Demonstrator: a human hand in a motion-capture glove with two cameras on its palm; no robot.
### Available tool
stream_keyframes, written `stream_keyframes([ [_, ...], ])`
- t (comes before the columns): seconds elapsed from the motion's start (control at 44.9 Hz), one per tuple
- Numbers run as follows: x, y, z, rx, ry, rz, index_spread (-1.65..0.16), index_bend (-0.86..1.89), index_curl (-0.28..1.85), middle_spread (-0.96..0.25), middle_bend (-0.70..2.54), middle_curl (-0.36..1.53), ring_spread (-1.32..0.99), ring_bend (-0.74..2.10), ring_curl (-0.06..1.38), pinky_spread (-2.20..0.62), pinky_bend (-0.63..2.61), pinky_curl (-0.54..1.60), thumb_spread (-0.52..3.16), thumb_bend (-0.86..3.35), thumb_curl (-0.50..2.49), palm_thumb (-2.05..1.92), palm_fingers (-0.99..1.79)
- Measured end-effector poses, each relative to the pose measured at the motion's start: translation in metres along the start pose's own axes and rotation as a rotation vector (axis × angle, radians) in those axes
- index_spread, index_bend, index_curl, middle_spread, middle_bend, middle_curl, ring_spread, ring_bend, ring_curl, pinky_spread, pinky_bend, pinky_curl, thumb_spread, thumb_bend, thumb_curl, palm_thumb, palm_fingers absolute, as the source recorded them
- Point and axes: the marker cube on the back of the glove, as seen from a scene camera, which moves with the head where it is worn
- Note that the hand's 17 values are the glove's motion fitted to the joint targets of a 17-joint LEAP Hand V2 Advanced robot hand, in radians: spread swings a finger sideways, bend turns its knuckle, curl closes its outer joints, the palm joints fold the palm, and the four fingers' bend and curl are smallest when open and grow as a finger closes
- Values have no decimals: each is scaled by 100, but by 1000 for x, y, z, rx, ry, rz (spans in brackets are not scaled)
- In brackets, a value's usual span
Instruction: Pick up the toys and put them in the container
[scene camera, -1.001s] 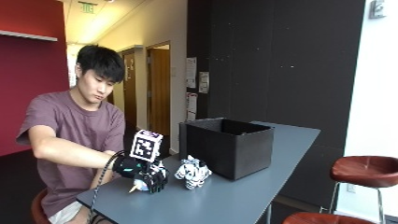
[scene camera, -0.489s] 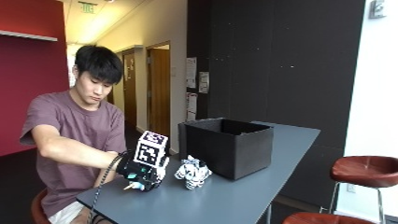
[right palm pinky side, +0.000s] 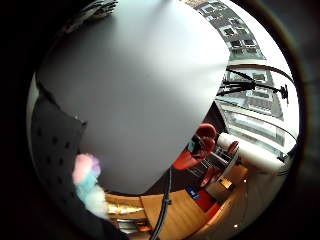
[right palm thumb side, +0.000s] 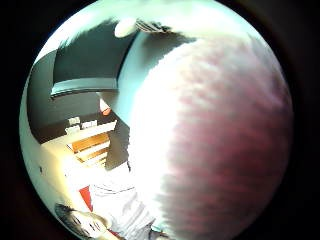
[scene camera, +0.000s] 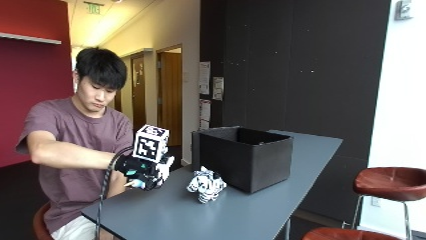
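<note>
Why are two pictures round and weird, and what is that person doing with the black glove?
No robot here, just a person at a grey table. Their right hand wears a black glove with tiny cameras on its palm. The two round pictures come from those palm cameras, so they look bent and have no real way up. The ordinary picture comes from a camera standing beside the table.

On the table stands a zebra toy, black and white. Right behind it is the black container, open on top, where the toys should go.

The gloved hand is lifted above the table and holds a fluffy toy with pink and light blue fur. One palm camera sees a bit of it at the edge, with the table below. The other is mostly filled by something pinkish, too blurred to name.
</note>
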Motion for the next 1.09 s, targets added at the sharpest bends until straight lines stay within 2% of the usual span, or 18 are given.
stream_keyframes([
  [0.4,-9,66,-73,85,50,78,-17,120,85,-21,133,89,-38,139,75,-41,98,55,49,22,98,62,107],
  [0.578,-17,72,-102,135,39,121,-17,118,87,-20,132,90,-38,139,75,-41,98,56,43,22,104,61,107],
  [0.756,-28,59,-141,189,32,144,-16,116,90,-19,132,90,-38,139,75,-41,97,57,39,22,110,60,107],
  [1.09,-72,-12,-214,234,90,184,-16,113,94,-19,131,91,-38,138,75,-42,96,58,34,21,119,59,108],
])
